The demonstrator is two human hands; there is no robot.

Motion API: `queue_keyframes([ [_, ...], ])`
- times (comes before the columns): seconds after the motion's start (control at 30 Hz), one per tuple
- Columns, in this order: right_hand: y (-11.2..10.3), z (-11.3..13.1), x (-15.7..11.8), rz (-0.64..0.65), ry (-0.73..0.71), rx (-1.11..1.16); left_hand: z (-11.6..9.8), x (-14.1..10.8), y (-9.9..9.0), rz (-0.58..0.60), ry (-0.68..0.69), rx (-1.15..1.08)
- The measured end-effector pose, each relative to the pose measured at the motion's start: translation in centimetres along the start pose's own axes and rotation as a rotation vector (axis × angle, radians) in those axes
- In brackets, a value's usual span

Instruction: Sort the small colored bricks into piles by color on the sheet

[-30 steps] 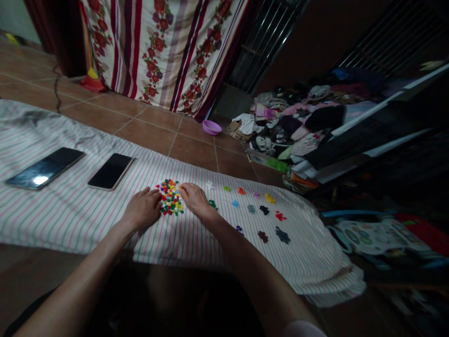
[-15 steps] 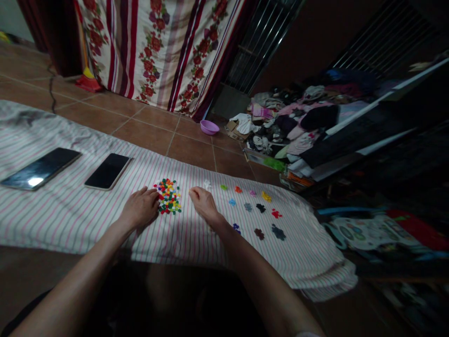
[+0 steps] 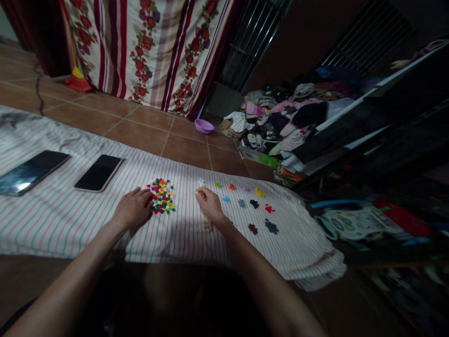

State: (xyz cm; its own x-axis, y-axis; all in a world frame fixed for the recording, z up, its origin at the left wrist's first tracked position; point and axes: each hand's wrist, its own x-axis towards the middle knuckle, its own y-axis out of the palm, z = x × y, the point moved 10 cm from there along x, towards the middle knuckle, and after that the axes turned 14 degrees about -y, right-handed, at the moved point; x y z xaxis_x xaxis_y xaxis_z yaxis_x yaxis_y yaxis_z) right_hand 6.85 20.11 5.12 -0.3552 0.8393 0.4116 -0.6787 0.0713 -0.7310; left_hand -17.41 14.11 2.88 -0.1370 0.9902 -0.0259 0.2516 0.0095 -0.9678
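- A mixed pile of small coloured pieces (image 3: 162,196) is lying on the cloth-covered counter (image 3: 185,243), between the two hands.
- The left hand (image 3: 133,206) is resting at the pile's left edge, its fingertips touching the pieces; whether it is gripping any, I cannot tell.
- The right hand (image 3: 209,204) is pinching a yellow piece (image 3: 197,192) between thumb and finger, to the right of the pile.
- A white cluster (image 3: 201,181) is sitting just beyond the right hand, and a beige cluster (image 3: 207,224) is lying on its near side.
- Farther right, single-colour clusters are spreading out: light blue (image 3: 226,199), orange (image 3: 232,186), yellow (image 3: 259,192), black (image 3: 254,204), red (image 3: 269,208), brown (image 3: 252,229) and dark grey (image 3: 271,227) among them.
- Left of the pile, a phone (image 3: 98,173) is lying flat, and a larger dark-screened device (image 3: 33,172) is lying farther left, reflecting light.
- Beyond the far edge, a purple basin (image 3: 204,126) is standing on the tiled floor (image 3: 143,133).
- A floral curtain (image 3: 154,51) is hanging behind, and clothes (image 3: 291,112) are heaping up at the far right.
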Motion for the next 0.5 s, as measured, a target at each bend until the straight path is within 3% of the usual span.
queue_keyframes([
  [0.27, -2.5, -2.8, -1.3, -0.086, 0.068, 0.028, -0.1, 0.3, 0.2, 0.018, 0.033, -0.005],
  [0.5, -6.5, -5.5, -3.3, -0.156, 0.097, -0.074, 0.3, 0.6, 0.8, -0.005, 0.049, 0.01],
])
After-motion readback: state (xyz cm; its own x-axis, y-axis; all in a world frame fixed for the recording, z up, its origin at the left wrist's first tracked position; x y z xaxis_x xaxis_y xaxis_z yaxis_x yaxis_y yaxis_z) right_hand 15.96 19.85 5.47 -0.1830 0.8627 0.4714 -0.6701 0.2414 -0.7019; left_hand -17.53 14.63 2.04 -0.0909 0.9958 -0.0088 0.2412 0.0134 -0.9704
